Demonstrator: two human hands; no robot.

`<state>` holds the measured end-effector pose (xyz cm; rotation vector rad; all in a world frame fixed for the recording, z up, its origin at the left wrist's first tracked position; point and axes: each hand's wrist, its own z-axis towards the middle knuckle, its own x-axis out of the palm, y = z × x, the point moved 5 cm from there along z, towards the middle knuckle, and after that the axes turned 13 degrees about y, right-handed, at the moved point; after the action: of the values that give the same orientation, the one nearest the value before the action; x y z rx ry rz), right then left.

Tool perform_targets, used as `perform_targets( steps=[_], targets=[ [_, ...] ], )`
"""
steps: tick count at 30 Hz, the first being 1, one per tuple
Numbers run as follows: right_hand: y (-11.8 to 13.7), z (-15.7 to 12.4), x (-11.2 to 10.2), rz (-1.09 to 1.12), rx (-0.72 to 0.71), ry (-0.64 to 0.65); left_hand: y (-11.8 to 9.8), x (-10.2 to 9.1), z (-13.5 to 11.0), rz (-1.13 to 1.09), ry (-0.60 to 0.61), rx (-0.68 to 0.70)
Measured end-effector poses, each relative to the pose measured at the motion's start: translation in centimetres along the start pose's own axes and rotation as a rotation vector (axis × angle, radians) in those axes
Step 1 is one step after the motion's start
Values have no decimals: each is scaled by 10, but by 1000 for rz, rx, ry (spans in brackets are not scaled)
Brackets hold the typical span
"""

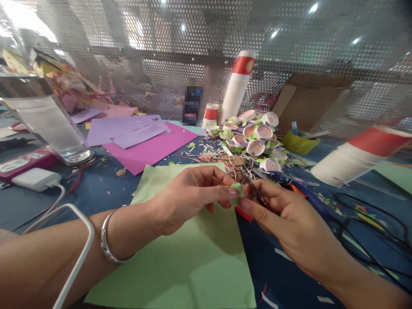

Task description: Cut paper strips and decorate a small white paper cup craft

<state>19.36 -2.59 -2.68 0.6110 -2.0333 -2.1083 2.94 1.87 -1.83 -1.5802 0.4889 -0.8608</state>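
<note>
My left hand [193,189], with a silver bangle at the wrist, pinches a small folded piece of light green paper [237,192] between thumb and fingers. My right hand [277,210] is closed around a pair of dark scissors [259,194], partly hidden by the fingers, while its thumb and fingertip touch the paper piece's right side. Under both hands lies a large light green sheet [199,262]. Something red [243,213] peeks out below the fingertips; its kind is hidden.
Paper-cup pieces with green and purple bits [255,146] are heaped behind the hands among scraps. Stacked paper cups [236,86] stand behind; another stack [357,154] leans right. A water glass [53,128], white charger [37,178], purple sheets [128,133] and black cable [363,210] surround the work.
</note>
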Motion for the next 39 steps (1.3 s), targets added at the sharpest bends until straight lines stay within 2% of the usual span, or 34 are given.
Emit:
perform_targets(
  steps=[3,10,18,27,39],
  targets=[
    [2,-4,-1,43,17,-5,0,-3,1,-27,-19,-12],
    [0,-7,4,225,73,71,-3,-13,1,-334,-129,-15],
    [1,-7,8,335,126,112,-7,-15,3,-439,-172,0],
    [1,-8,10,376,156,122,-6,-14,3,-462,-143,13],
    [-1,-9,12,431,145,162,-5,-6,2,-273,27,150]
  ],
)
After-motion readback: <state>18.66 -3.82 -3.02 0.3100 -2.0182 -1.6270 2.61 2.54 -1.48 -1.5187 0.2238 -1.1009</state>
